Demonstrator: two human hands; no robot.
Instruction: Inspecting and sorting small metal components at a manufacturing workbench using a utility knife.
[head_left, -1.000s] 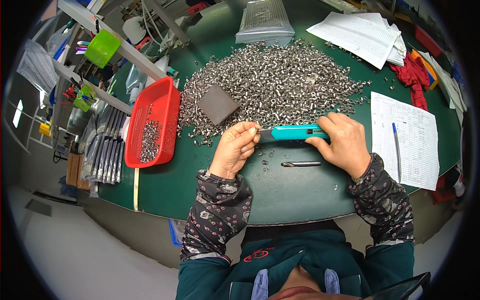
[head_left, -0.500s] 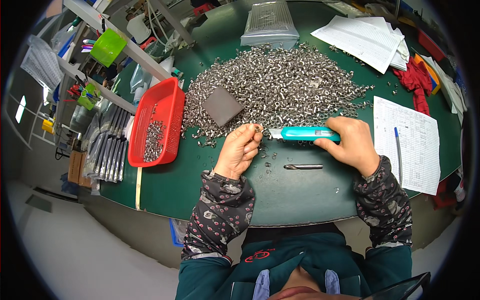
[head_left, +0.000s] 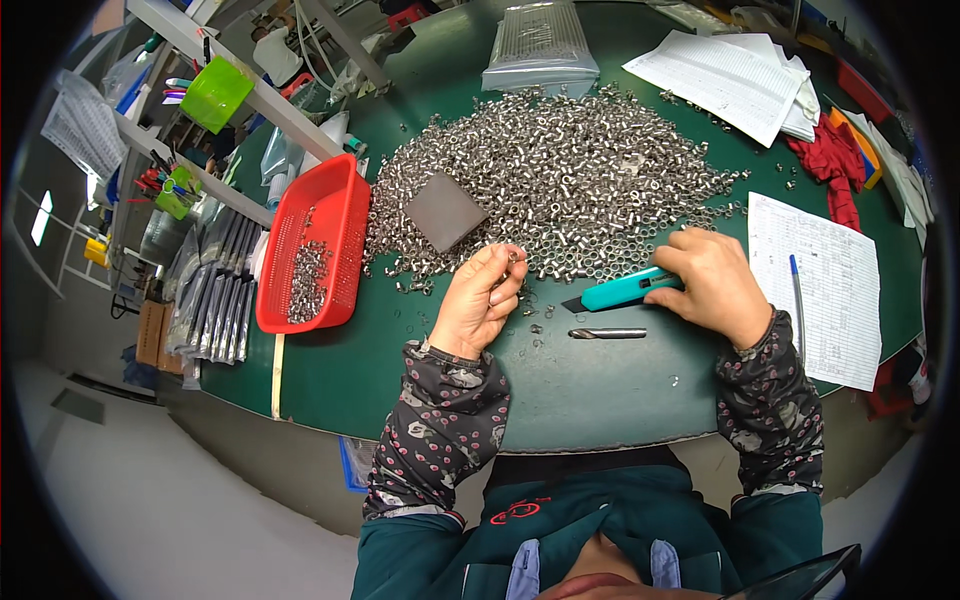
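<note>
My left hand (head_left: 480,298) pinches a small metal ring (head_left: 513,258) between thumb and fingertips, just in front of a wide heap of such metal rings (head_left: 570,180). In my right hand (head_left: 718,285) is a teal utility knife (head_left: 622,291), its dark blade pointing left and slightly down over the green table. The blade stands apart from the held ring. A grey drill bit (head_left: 607,333) lies flat below the knife. Thin shavings and a few loose bits (head_left: 536,328) are scattered between my hands.
A dark square block (head_left: 445,212) rests on the heap's left part. Left of it stands a red basket (head_left: 350,262) holding some metal rings. A written sheet (head_left: 840,310) with a blue pen (head_left: 796,300) lies at right. Farther back are papers (head_left: 715,85) and a plastic-wrapped stack (head_left: 540,45).
My right hand has drawn the knife away from the ring, to the right and down, and the knife has tilted. My left hand stays nearly in place, still holding the ring.
</note>
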